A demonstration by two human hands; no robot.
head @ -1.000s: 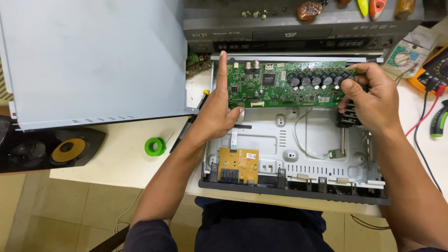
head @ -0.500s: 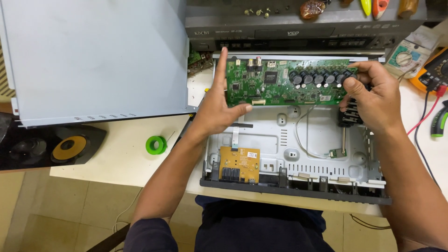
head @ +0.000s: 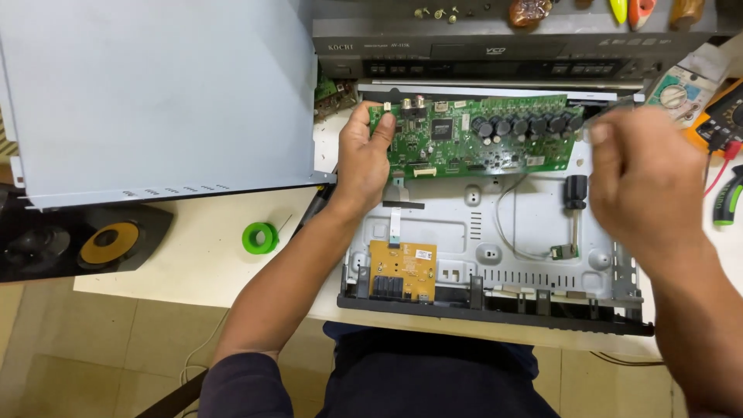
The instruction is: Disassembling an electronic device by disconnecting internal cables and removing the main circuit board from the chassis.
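Two hands: left hand [head: 371,155] fingers pinch green circuit board [head: 480,135]'s left end.
Change: right hand [head: 646,182] has let go, blurred, fingers' spread unclear.

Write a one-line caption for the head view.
Left hand grips a green circuit board over an opened metal chassis; right hand blurred beside it.
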